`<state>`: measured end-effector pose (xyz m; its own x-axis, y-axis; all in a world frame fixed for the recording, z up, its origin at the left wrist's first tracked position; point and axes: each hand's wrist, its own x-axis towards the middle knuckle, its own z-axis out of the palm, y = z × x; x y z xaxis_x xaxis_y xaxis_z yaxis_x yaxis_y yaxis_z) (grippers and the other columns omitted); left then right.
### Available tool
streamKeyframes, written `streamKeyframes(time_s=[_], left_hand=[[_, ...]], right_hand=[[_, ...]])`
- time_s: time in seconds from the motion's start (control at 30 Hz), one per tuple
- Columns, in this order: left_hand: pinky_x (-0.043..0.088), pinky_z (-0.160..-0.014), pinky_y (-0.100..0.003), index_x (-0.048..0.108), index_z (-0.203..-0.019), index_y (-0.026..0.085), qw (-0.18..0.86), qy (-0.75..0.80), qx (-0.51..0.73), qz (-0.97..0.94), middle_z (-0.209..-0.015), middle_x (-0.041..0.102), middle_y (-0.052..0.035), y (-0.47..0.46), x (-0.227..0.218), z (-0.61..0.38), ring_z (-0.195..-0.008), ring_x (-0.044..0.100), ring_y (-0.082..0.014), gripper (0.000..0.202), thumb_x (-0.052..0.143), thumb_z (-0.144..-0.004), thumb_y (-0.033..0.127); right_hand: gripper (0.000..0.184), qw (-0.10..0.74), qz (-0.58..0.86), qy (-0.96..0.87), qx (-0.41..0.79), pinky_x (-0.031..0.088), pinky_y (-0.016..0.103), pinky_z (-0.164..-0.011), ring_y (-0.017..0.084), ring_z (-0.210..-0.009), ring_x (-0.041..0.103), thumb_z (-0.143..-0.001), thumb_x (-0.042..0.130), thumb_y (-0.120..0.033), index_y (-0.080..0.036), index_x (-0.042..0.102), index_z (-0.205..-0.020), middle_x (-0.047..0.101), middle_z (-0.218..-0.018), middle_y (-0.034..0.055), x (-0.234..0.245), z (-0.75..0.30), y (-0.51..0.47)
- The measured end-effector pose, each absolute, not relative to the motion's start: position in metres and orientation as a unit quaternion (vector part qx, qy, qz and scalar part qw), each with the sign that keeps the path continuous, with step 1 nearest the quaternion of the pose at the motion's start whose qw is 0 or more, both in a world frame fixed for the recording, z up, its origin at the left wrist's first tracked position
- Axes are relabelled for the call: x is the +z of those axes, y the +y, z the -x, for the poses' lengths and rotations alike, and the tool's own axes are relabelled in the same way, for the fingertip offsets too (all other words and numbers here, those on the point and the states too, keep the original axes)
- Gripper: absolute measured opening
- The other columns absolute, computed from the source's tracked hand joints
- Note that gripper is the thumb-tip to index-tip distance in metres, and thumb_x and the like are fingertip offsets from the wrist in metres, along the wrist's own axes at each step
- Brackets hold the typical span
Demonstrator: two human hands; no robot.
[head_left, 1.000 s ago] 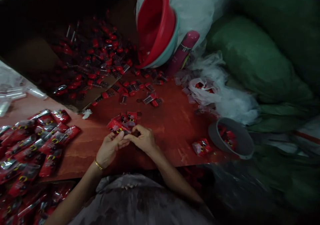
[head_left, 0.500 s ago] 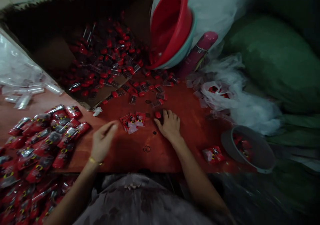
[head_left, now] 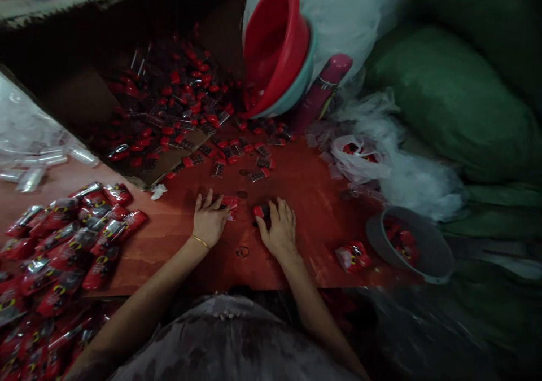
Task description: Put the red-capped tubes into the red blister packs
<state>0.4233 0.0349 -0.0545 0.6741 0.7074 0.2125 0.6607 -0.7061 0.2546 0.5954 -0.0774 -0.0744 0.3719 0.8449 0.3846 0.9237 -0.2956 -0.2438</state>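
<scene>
At the far left a heap of red packets (head_left: 63,245) covers the worktop (head_left: 169,240) out to its near edge, with clear sleeves (head_left: 34,163) behind it; a tipped cardboard box (head_left: 84,48) spills loose red pieces (head_left: 186,115) toward the middle; a bare strip lies between the heap and the left hand (head_left: 209,220). That hand rests palm down, its fingers (head_left: 210,197) spread apart and flat, the tips lying on a few small packets (head_left: 231,202) that stick out on its right side; a narrow gap away, the right hand (head_left: 277,231) also lies palm down, its digits a little apart; a single red piece (head_left: 258,211) sits at its thumb side, touching it, though whether it is pinched cannot be told. Both wrists cross the worktop's near edge; behind, a red basin (head_left: 275,42) stands on edge with a pink bottle (head_left: 322,90) beside it. Right of the right hand, open worktop reaches a lone packet (head_left: 353,257) and a grey bowl (head_left: 409,245) at the right-hand edge; white plastic bags (head_left: 406,178) and green sacks (head_left: 449,104) close off that side.
</scene>
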Motion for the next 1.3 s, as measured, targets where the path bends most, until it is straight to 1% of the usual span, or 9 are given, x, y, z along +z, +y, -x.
streamKeyframes(time_s=[0.13,0.33,0.43,0.53,0.6,0.7,0.87,1.13,1.3], left_hand=[[0.026,-0.103,-0.054,0.07,-0.097,0.029,0.114,0.419,0.208,-0.877,-0.122,0.06,-0.0074,0.032,-0.05,-0.424,-0.126,0.04,-0.0316,0.025,0.05,-0.083,0.034],[0.025,-0.104,-0.053,0.07,-0.098,0.029,0.214,0.425,0.31,-0.823,-0.127,0.056,-0.0065,0.018,-0.023,-0.429,-0.127,0.04,-0.0289,0.024,0.052,-0.081,0.032],[0.028,-0.104,-0.047,0.066,-0.107,0.027,0.343,0.422,0.351,-0.763,-0.126,0.057,-0.0051,0.009,-0.016,-0.429,-0.123,0.044,-0.0268,0.031,0.058,-0.077,0.033],[0.046,-0.089,-0.035,0.065,-0.108,0.02,0.555,0.435,0.348,-0.617,-0.11,0.066,-0.0072,0.003,-0.015,-0.427,-0.101,0.06,-0.023,0.043,0.064,-0.071,0.041],[0.05,-0.071,-0.027,0.07,-0.089,0.016,0.665,0.441,0.318,-0.513,-0.086,0.071,-0.0055,0.002,-0.015,-0.425,-0.076,0.064,-0.0177,0.038,0.07,-0.063,0.044],[0.045,-0.055,-0.02,0.067,-0.061,0.014,0.713,0.457,0.321,-0.424,-0.056,0.062,0.0014,0.0,-0.015,-0.425,-0.053,0.053,-0.0087,0.032,0.079,-0.049,0.041],[0.048,-0.057,-0.022,0.068,-0.06,0.014,0.758,0.474,0.306,-0.328,-0.059,0.064,0.0007,-0.002,-0.013,-0.425,-0.055,0.056,-0.0093,0.038,0.084,-0.036,0.038],[0.046,-0.058,-0.02,0.068,-0.059,0.013,0.718,0.483,0.336,-0.371,-0.058,0.066,-0.0003,0.001,-0.025,-0.428,-0.055,0.056,-0.0086,0.034,0.084,-0.039,0.036],[0.05,-0.061,-0.024,0.069,-0.067,0.014,0.769,0.448,0.271,-0.367,-0.065,0.067,-0.0014,0.005,-0.013,-0.433,-0.059,0.059,-0.0105,0.036,0.081,-0.046,0.041]], right_hand=[[0.033,0.336,0.76,-0.551,-0.075,0.033,0.046,-0.099,0.027,-0.118,0.045,-0.087,0.044,-0.036,-0.015,0.058,-0.11,0.054,-0.123,0.0147,-0.057,-0.581,-0.081],[0.032,0.553,0.655,-0.448,0.257,0.048,0.03,-0.078,0.018,-0.089,0.06,-0.086,0.045,-0.038,-0.019,0.057,-0.109,0.065,-0.098,0.0068,-0.037,-0.541,-0.062],[0.025,0.606,0.624,-0.388,0.304,0.047,0.025,-0.069,0.015,-0.074,0.059,-0.084,0.049,-0.038,-0.018,0.063,-0.091,0.065,-0.079,0.0017,-0.037,-0.533,-0.052],[0.026,0.599,0.646,-0.386,0.273,0.039,0.021,-0.056,0.011,-0.057,0.049,-0.083,0.048,-0.038,-0.018,0.058,-0.071,0.054,-0.061,-0.0028,-0.038,-0.532,-0.052],[0.028,0.579,0.661,-0.412,0.242,0.034,0.02,-0.051,0.009,-0.052,0.042,-0.085,0.045,-0.036,-0.019,0.052,-0.064,0.046,-0.055,-0.0047,-0.039,-0.531,-0.056],[0.031,0.548,0.675,-0.451,0.2,0.03,0.021,-0.05,0.009,-0.05,0.037,-0.087,0.042,-0.033,-0.02,0.042,-0.059,0.038,-0.053,-0.0058,-0.041,-0.526,-0.062],[0.031,0.525,0.685,-0.479,0.16,0.028,0.022,-0.05,0.009,-0.049,0.035,-0.088,0.039,-0.029,-0.021,0.035,-0.058,0.035,-0.053,-0.0057,-0.044,-0.523,-0.064],[0.032,0.511,0.68,-0.502,0.159,0.029,0.022,-0.05,0.009,-0.05,0.036,-0.087,0.039,-0.03,-0.022,0.032,-0.057,0.035,-0.052,-0.0055,-0.042,-0.53,-0.064],[0.032,0.452,0.678,-0.556,0.164,0.033,0.023,-0.054,0.011,-0.054,0.041,-0.089,0.037,-0.031,-0.021,0.038,-0.059,0.041,-0.055,-0.0037,-0.033,-0.553,-0.064]])
